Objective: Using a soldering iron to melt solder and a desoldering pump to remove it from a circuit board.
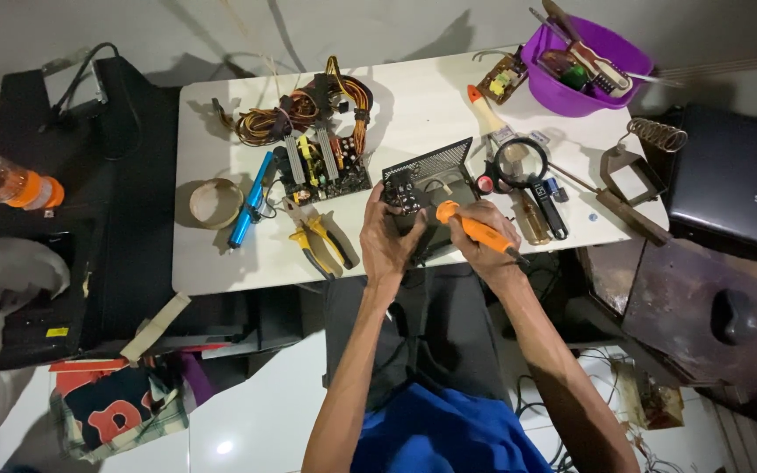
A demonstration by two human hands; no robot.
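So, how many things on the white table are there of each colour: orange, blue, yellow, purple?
Orange: 1, the screwdriver in the right hand
Blue: 1, the pen-shaped tool
Yellow: 1, the pliers
Purple: 1, the bowl
Total: 4

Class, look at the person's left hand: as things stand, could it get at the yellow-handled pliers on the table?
Probably yes. The pliers lie just beside the left hand with bare table between, but that hand is gripping the black metal case.
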